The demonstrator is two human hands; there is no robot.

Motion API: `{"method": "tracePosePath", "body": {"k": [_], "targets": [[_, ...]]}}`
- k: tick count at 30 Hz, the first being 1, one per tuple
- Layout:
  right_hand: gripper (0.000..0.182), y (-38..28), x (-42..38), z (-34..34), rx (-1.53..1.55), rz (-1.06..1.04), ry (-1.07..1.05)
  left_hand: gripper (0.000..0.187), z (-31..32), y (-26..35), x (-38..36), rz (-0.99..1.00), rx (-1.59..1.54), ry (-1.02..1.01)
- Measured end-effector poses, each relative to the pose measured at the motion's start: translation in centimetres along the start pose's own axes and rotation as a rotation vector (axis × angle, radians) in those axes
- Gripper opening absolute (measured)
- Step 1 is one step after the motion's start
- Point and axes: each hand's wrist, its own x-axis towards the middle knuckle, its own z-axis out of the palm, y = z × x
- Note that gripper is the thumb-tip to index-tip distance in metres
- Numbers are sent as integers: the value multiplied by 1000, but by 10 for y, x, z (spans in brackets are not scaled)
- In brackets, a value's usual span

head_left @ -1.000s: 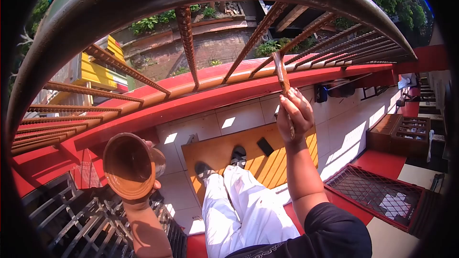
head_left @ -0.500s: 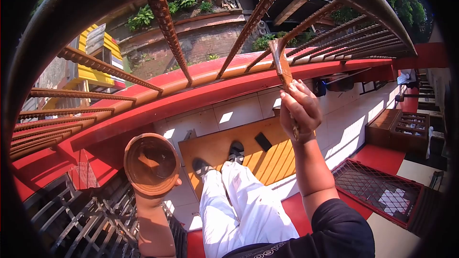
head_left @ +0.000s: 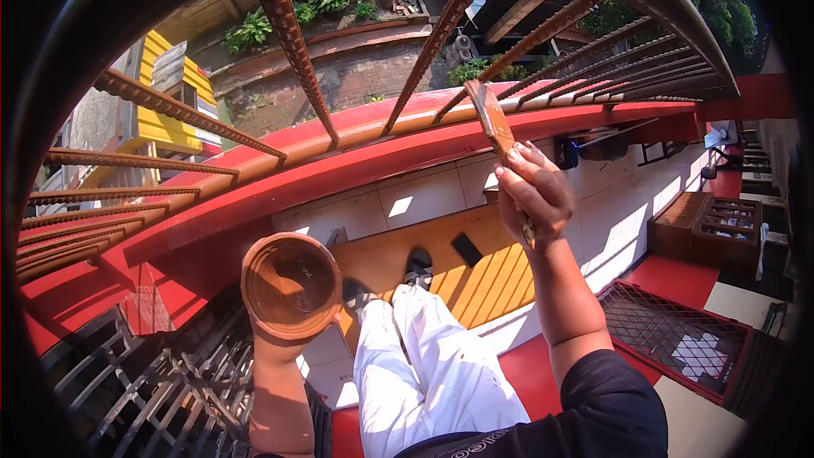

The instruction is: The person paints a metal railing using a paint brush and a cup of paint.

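left hand (head_left: 276, 349), partly hidden, holds brown bowl (head_left: 291, 330) at 8 o'clock. right hand (head_left: 538, 193) at 3 grips brush (head_left: 495, 125), bristles toward 11; contact with railing bar (head_left: 534, 40) unclear.

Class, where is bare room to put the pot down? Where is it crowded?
Bare: the board below the phone, right of the trousers; the tiles between that board and the red wall. Crowded: lower left, with crossing slats.

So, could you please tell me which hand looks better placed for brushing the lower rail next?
Probably the right hand: it holds the paintbrush up by the lower rail, though contact is unclear. The left hand is occupied with the terracotta-coloured bowl.
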Motion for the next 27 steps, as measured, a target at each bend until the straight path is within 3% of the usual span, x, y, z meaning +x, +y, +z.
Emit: {"method": "tracePosePath", "body": {"k": [3, 4, 10, 14, 21, 27], "targets": [[22, 0, -8, 0, 54, 90, 74, 86, -2, -5, -2, -74, 11, 24], [23, 0, -2, 0, 109, 170, 104, 95, 7, 10, 0, -182, 3, 24], [20, 4, -23, 0, 118, 426, 431, 109, -1, -9, -6, -232, 72, 18], [20, -2, -27, 29, 49, 300, 221, 112, -2, -18, -5, -249, 124, 20], [19, 24, -31, 36, -11, 350, 289, 112, 0, -24, -2, -298, 90, 43], [17, 18, -34, 8, 130, 428, 327, 110, -9, -37, 0, -172, 201, -32]]}}
